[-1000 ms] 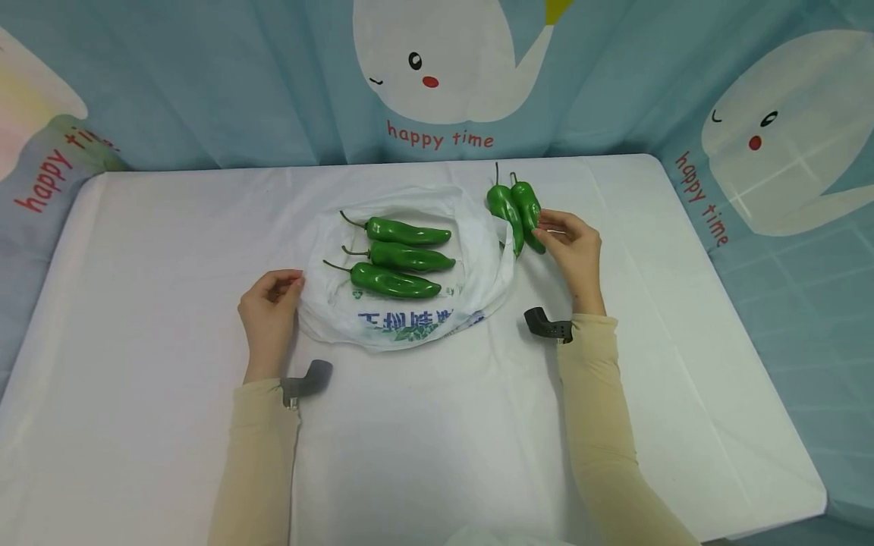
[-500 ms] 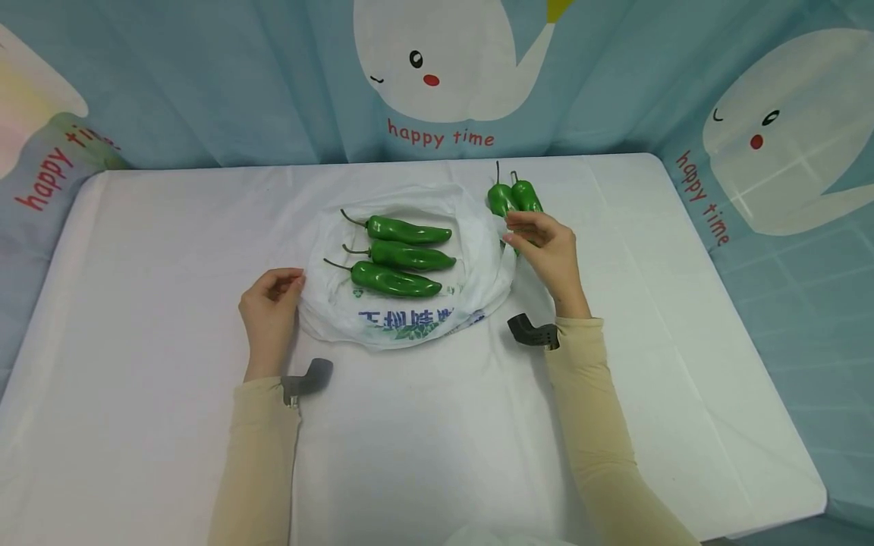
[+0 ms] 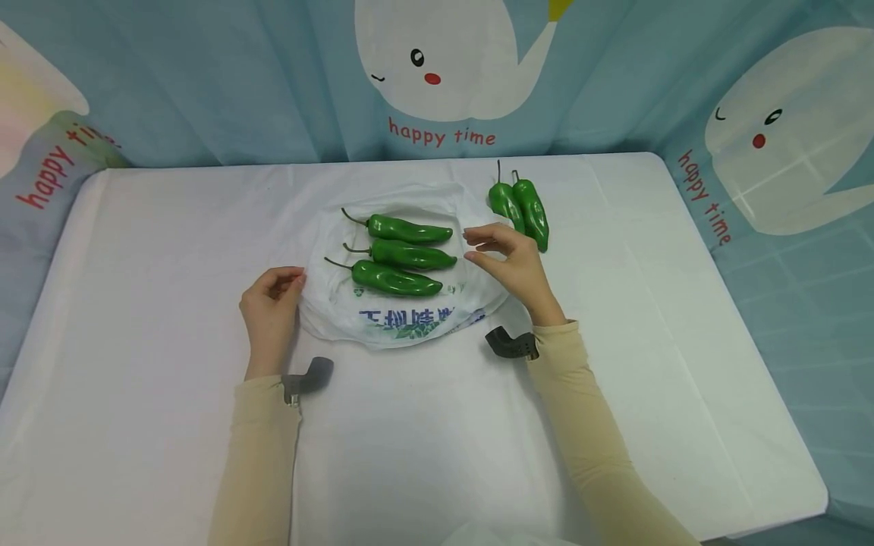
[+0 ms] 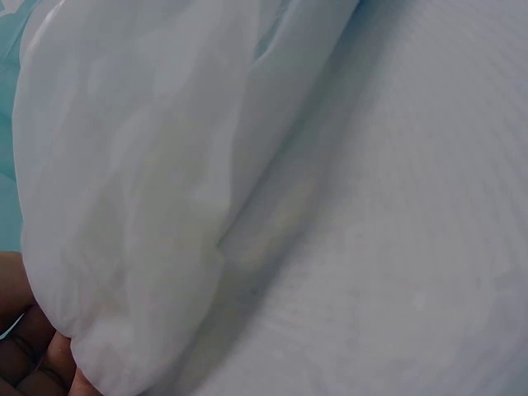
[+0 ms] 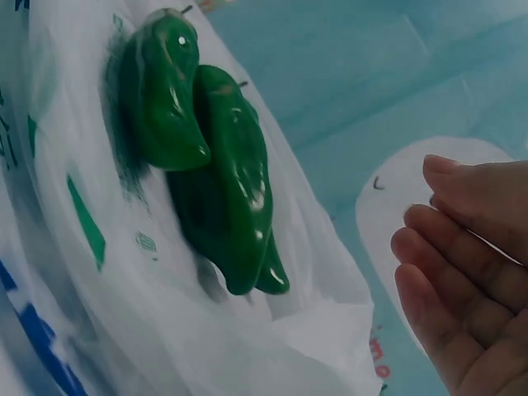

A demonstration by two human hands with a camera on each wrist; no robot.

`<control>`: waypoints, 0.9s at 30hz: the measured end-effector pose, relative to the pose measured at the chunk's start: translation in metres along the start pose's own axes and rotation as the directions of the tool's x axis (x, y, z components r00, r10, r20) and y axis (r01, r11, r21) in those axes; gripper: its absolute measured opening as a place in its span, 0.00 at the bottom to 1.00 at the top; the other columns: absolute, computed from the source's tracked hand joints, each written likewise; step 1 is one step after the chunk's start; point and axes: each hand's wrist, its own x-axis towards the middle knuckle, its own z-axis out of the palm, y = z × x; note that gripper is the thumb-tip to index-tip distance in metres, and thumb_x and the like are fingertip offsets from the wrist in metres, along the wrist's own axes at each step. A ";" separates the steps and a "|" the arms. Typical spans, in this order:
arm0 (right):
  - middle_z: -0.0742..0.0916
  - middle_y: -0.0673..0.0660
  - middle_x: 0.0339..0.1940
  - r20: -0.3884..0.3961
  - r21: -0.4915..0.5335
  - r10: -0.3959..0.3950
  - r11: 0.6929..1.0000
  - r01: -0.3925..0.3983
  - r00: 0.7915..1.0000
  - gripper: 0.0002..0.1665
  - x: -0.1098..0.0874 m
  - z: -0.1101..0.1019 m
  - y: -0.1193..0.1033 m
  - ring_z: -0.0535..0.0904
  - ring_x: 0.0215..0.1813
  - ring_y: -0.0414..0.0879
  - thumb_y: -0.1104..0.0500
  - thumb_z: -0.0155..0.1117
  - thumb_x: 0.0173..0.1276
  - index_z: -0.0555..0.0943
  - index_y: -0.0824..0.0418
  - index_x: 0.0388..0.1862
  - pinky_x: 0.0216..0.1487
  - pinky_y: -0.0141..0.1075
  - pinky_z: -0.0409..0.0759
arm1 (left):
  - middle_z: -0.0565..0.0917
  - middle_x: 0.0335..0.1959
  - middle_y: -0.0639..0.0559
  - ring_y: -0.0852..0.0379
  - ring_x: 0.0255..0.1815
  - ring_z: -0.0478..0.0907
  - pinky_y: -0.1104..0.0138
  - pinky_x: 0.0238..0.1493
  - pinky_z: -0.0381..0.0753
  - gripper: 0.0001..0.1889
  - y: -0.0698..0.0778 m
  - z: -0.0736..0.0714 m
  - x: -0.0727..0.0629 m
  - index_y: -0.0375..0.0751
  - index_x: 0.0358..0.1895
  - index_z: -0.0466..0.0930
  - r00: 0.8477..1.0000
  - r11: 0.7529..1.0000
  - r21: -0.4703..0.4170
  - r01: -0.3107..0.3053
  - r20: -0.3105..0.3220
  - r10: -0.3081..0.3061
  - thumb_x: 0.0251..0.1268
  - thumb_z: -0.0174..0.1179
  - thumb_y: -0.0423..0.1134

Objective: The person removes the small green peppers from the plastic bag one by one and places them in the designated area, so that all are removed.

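Observation:
Three green chili peppers (image 3: pixel 397 280) lie side by side inside a white plastic bag (image 3: pixel 341 322) whose mouth is spread wide. At the bag's left rim, my left hand (image 3: pixel 268 322) pinches the plastic between thumb and fingers. In the left wrist view the bag (image 4: pixel 140 165) fills much of the frame, with the fingers (image 4: pixel 33 355) in the lower left corner. Over the bag's right side hovers my right hand (image 3: pixel 515 265), fingers loosely bent and holding nothing. The right wrist view shows this hand (image 5: pixel 470 280) apart from the green chili peppers (image 5: pixel 239 190).
Two more green chili peppers (image 3: pixel 531 212) lie outside the bag, beyond its right rim, partly behind the right hand. A white cloth covers the table (image 3: pixel 683 341). A blue curtain (image 3: pixel 273 83) with printed whales hangs behind it. Translucent plastic (image 3: pixel 498 537) shows at the bottom edge.
My right hand has moved left, from beside the two outer peppers to over the bag's right side, with nothing in it. The left hand stays at the left rim. The peppers keep their places.

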 end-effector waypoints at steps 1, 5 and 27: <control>0.84 0.66 0.45 0.008 -0.001 -0.001 1.000 0.001 1.000 0.18 0.000 0.001 0.000 0.79 0.47 0.54 0.73 0.67 0.57 0.80 0.73 0.48 0.50 0.42 0.78 | 0.83 0.34 0.41 0.67 0.28 0.73 0.79 0.32 0.70 0.07 0.000 0.000 0.000 0.30 0.40 0.83 1.000 1.000 0.001 -0.001 0.000 0.001 0.62 0.60 0.29; 0.84 0.66 0.45 0.036 0.013 -0.003 1.000 0.003 0.999 0.18 0.001 0.006 -0.001 0.79 0.48 0.55 0.73 0.68 0.56 0.79 0.74 0.47 0.50 0.42 0.78 | 0.83 0.34 0.41 0.67 0.28 0.73 0.79 0.32 0.70 0.07 -0.001 0.000 0.001 0.30 0.40 0.83 1.000 1.000 0.002 -0.005 0.001 0.005 0.62 0.61 0.29; 0.84 0.61 0.47 0.279 -0.041 0.076 0.997 -0.067 0.957 0.18 -0.005 0.036 0.003 0.79 0.50 0.51 0.69 0.68 0.58 0.81 0.69 0.48 0.54 0.37 0.75 | 0.83 0.34 0.40 0.67 0.28 0.73 0.79 0.32 0.70 0.07 -0.002 0.000 0.000 0.29 0.40 0.83 1.000 1.000 0.017 -0.015 0.004 0.015 0.62 0.60 0.29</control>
